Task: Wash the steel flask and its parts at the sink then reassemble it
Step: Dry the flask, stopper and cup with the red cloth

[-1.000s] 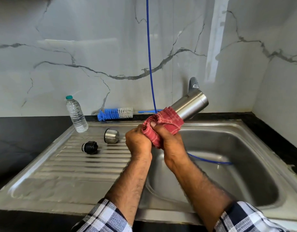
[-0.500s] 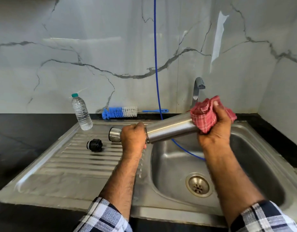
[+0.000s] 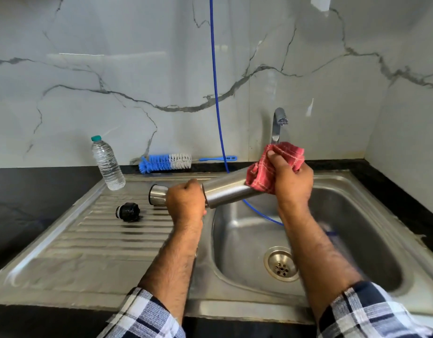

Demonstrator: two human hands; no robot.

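Sink [image 3: 371, 191] basin lies under the steel flask [image 3: 225, 192], held level so the left hand [image 3: 186, 203] steadies one end while the right hand [image 3: 292, 176] rubs a gripped red cloth [image 3: 264, 172] over the other, cup [image 3: 157, 194] and stopper [image 3: 127, 211] waiting on its drainboard.

Bright, even daylight fills the room; glare streaks the glossy marble wall [image 3: 137, 69] and the steel sink [image 3: 371, 215], the right forearm [image 3: 322, 259] blurs, and wide-angle bending curves the edges

Red checked cloth [image 3: 276, 167], silver flask [image 3: 225, 191] (blue-and-white brush [image 3: 165, 162])
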